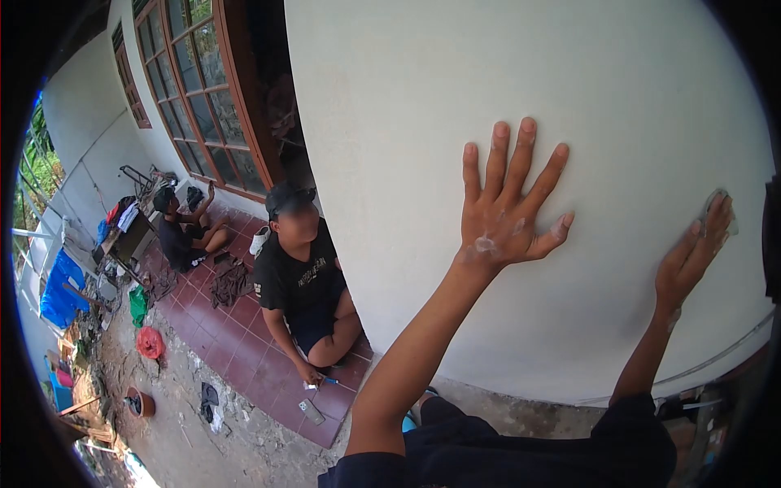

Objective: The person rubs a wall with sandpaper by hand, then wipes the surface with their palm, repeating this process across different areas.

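Observation:
Against the pale wall (390, 106), my left hand (508, 195) lies flat with its fingers spread, holding nothing; whitish smears mark its back near the wrist. Further right, my right hand (691, 252) presses a small greyish sheet or pad (733, 224) to the same wall. Its fingers are together over the pad, whose edges show around the fingertips.
A person in dark clothes (305, 276) sits on the red tiles (236, 325) at the left, near a phone (311, 411). Another person (183, 232) sits further back by the window (199, 89). A brown pot (141, 402) and red plastic bag (150, 342) lie on rough ground.

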`<state>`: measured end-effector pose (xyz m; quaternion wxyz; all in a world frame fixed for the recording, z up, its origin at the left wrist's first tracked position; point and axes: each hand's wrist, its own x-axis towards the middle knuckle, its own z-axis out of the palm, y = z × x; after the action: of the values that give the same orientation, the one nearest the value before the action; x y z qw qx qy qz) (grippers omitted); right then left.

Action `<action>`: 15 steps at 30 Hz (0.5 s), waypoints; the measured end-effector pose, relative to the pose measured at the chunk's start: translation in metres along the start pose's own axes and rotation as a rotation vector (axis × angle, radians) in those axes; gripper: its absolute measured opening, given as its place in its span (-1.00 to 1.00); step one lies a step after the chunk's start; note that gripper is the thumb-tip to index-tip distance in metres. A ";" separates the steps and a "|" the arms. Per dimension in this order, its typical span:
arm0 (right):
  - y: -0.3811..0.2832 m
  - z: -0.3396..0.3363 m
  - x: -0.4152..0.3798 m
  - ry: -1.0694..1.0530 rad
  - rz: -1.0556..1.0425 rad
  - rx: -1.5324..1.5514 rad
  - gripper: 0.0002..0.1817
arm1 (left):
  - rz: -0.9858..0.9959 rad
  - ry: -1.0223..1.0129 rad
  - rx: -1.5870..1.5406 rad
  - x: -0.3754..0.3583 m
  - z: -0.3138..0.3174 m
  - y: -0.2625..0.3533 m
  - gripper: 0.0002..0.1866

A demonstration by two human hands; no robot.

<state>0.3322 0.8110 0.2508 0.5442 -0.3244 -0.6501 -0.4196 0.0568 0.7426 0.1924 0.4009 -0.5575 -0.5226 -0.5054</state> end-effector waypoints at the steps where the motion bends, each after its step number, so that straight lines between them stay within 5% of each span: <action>1: 0.003 -0.001 0.013 0.021 -0.031 0.000 -0.49 | -0.002 -0.007 -0.006 0.001 0.000 -0.001 -0.31; 15: -0.006 0.002 0.028 0.067 0.047 0.102 -0.48 | -0.025 -0.045 -0.049 0.001 -0.004 -0.004 -0.28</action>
<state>0.3209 0.8095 0.2773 0.5912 -0.2973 -0.6441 -0.3837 0.0525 0.7390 0.1940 0.3690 -0.5717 -0.5257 -0.5105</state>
